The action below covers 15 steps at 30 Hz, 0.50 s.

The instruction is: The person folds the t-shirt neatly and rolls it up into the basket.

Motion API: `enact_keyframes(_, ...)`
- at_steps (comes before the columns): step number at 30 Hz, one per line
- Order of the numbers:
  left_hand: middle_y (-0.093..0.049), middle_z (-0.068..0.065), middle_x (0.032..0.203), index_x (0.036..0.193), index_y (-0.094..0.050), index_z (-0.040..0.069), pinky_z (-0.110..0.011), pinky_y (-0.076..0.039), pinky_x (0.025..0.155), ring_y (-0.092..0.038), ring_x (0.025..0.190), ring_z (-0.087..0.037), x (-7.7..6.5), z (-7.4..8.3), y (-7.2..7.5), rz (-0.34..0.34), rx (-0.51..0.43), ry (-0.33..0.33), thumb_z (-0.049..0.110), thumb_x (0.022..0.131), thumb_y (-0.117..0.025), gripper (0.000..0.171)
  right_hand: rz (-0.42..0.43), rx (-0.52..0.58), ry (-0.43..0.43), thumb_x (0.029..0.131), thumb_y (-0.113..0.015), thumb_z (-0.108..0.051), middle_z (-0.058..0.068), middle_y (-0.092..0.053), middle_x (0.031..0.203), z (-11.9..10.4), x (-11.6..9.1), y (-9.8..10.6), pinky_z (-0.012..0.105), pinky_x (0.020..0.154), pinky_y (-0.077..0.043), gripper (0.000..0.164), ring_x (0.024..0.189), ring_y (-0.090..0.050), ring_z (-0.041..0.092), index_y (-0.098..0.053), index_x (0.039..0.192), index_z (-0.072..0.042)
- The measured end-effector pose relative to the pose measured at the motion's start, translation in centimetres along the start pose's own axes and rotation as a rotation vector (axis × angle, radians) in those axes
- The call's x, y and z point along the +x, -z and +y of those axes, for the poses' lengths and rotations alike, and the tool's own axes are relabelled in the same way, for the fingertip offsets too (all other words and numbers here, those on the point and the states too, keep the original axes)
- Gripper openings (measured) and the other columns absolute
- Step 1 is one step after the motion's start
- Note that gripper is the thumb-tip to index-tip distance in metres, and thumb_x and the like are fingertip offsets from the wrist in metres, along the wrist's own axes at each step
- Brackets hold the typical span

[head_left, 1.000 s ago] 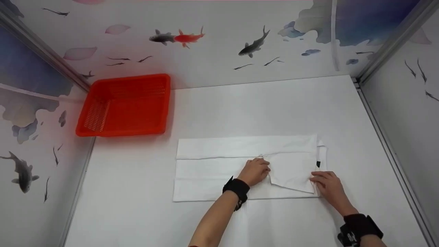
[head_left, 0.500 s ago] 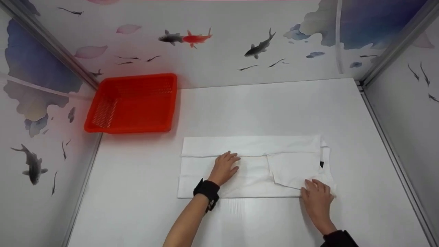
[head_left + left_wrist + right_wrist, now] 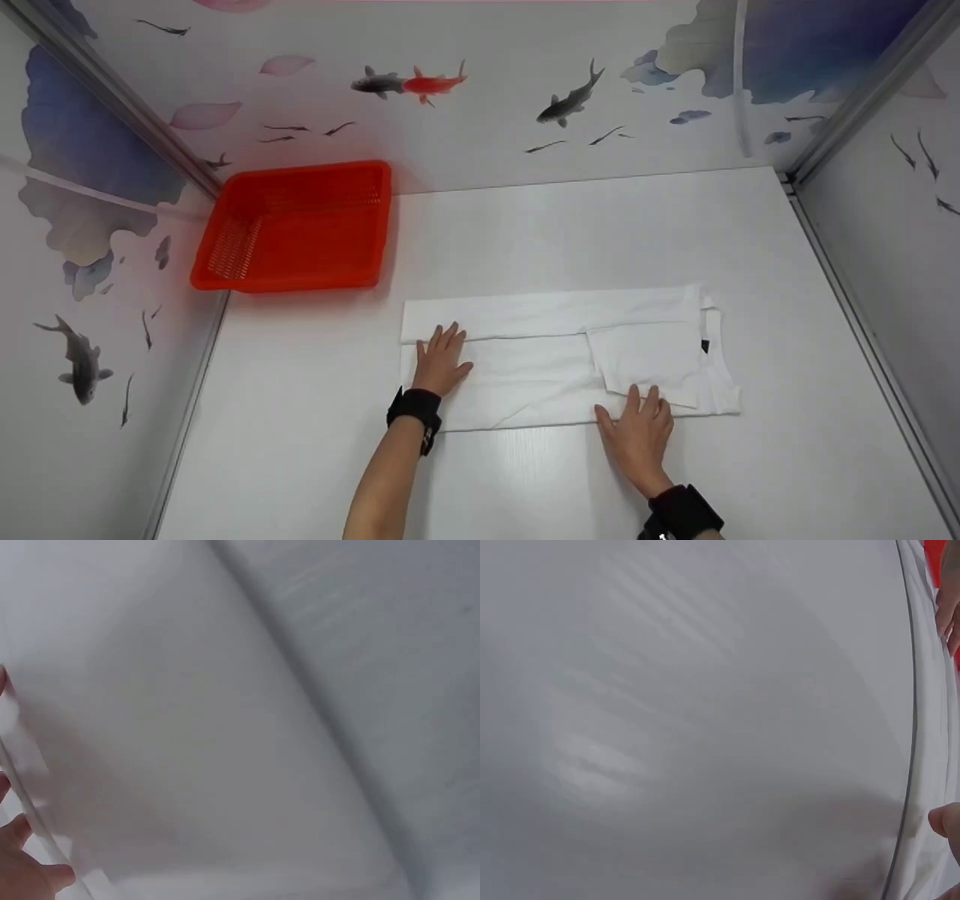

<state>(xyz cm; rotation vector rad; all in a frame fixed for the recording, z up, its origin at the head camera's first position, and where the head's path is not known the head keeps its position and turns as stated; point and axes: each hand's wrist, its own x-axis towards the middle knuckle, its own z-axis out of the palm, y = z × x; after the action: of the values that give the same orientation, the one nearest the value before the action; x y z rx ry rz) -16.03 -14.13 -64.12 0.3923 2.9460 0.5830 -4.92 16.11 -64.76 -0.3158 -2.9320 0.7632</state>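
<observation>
A white T-shirt (image 3: 525, 375) lies folded lengthwise in the head view, its collar end with a small black tag to the right. One sleeve (image 3: 649, 360) is laid flat on top of it. My left hand (image 3: 441, 364) rests near the hem end with fingers spread; part of it shows at the edge of the left wrist view, beside a fold of the shirt (image 3: 34, 817). On the shirt's near edge, below the sleeve, my right hand (image 3: 637, 435) lies with fingers extended. Only its thumb and a fingertip show in the right wrist view, next to the shirt's edge (image 3: 926, 712).
A red plastic basket (image 3: 307, 247) with perforated sides stands at the back left of the white table (image 3: 585, 232). Printed panels wall the table at the back (image 3: 487, 142) and on both sides.
My left hand has slid left along the shirt to the hem end, its fingers spreading. My right hand has let go of the collar side and moved left along the near edge.
</observation>
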Motion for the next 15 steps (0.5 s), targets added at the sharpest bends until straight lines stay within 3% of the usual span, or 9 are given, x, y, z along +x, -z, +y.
enact_keyframes(8, -0.041, -0.010, 0.136, 0.128, -0.049, 0.009, -0.052, -0.027, 0.095, -0.036, 0.123, -0.031, -0.7, 0.1, 0.1, 0.034, 0.130, 0.012, 0.034, 0.081, -0.064, 0.055, -0.113, -0.065, -0.014, 0.079, -0.064, -0.044, 0.044, -0.012, 0.134, -0.3, 3.5, 0.1, 0.067, 0.096, -0.006, 0.091, 0.124, -0.010, 0.058, -0.025, 0.130, 0.020)
enact_keyframes(15, -0.043, -0.015, 0.129, 0.125, -0.052, 0.007, -0.044, -0.034, 0.090, -0.041, 0.112, -0.032, -1.9, 0.4, 0.3, 0.026, 0.160, -0.041, 0.032, 0.080, -0.067, 0.054, -0.244, -0.080, 0.067, 0.079, -0.064, -0.042, 0.046, -0.005, 0.134, 0.2, 7.4, 0.9, 0.068, 0.096, -0.005, 0.095, 0.124, -0.004, 0.059, -0.018, 0.131, 0.023)
